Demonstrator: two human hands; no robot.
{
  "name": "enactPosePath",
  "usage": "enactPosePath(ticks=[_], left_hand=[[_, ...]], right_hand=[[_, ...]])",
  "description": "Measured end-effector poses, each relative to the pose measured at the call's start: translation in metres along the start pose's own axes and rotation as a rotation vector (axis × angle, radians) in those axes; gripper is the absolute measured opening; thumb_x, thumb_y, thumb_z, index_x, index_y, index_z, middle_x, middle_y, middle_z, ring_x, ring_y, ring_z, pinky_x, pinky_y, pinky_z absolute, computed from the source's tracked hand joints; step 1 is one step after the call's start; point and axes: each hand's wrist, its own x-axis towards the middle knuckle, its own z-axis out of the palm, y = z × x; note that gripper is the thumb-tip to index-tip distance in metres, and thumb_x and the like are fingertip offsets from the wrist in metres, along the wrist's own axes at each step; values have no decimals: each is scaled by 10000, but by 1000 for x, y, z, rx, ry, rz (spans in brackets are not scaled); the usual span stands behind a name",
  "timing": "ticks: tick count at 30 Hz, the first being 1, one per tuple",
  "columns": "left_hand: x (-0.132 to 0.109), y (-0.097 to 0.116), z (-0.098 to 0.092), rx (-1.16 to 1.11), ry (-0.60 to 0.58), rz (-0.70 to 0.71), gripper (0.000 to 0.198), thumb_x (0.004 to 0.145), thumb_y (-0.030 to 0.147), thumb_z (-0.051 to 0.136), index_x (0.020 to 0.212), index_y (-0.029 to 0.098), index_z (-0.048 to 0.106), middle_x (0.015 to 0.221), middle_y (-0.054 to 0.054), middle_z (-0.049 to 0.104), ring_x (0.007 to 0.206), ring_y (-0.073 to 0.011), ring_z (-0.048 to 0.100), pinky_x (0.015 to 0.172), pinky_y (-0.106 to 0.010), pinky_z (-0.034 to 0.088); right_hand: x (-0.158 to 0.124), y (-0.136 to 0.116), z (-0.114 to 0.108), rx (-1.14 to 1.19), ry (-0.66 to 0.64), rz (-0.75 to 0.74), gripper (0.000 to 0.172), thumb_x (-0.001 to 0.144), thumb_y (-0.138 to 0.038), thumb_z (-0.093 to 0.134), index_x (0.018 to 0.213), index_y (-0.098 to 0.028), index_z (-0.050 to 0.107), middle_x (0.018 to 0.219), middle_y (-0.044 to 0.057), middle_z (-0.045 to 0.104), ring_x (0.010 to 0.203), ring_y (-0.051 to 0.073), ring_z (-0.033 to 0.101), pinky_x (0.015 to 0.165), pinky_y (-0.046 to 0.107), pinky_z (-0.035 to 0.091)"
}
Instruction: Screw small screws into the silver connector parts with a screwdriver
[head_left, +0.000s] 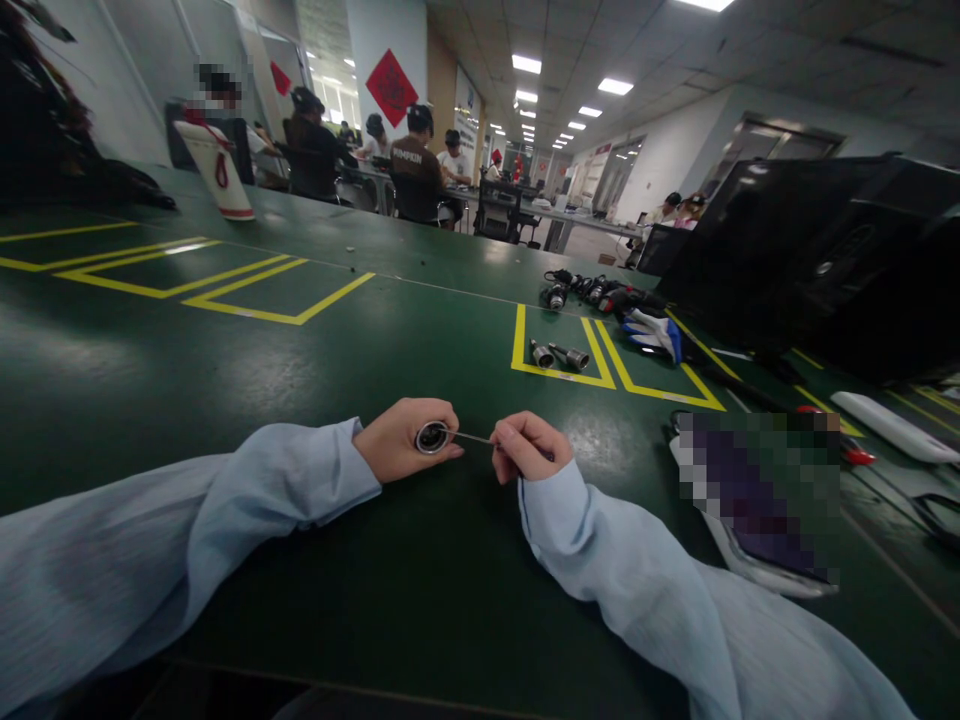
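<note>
Closed around a round metal socket-like part (432, 437), my left hand (394, 440) keeps the part's open ring end facing me. A thin metal rod (474, 437) runs from that opening across to my right hand (531, 447), whose fingers pinch its other end. How deep the rod's tip sits inside the ring is too small to tell. Both hands are just above the green table (420, 580), near its front edge. Beyond them, two similar metal parts (541, 355) lie side by side inside a yellow taped outline (517, 340).
To the right lie a phone-like device with a blurred screen (757, 500), a white-and-blue glove (651, 335) and dark cabled tools (600, 290). A large black case (825, 260) stands behind them. A paper cup (217, 170) is at the far left. Several people sit at tables beyond.
</note>
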Motion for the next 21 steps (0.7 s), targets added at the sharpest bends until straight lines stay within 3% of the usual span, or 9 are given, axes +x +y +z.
enactPosePath(ticks=[6, 15, 21], left_hand=[[1, -5, 1, 67, 1, -8, 145, 734, 262, 567, 668, 146, 512, 628, 9, 532, 570, -96, 501, 544, -209, 386], [2, -2, -1, -58, 82, -19, 177, 715, 261, 574, 616, 141, 490, 586, 18, 502, 536, -86, 466, 510, -199, 369], [14, -10, 2, -139, 138, -44, 173, 695, 249, 587, 614, 138, 483, 573, 32, 481, 524, -77, 444, 498, -191, 360]], right_hand=[[-9, 3, 7, -334, 61, -222, 180, 765, -312, 513, 660, -170, 547, 458, -37, 493, 413, 79, 437, 438, 216, 351], [4, 14, 5, 212, -80, 0, 221, 723, -382, 608, 685, -168, 572, 679, 27, 670, 496, 84, 516, 416, 187, 419], [14, 18, 6, 380, -66, 82, 233, 658, -384, 673, 681, -174, 575, 626, 8, 669, 491, 88, 530, 414, 186, 414]])
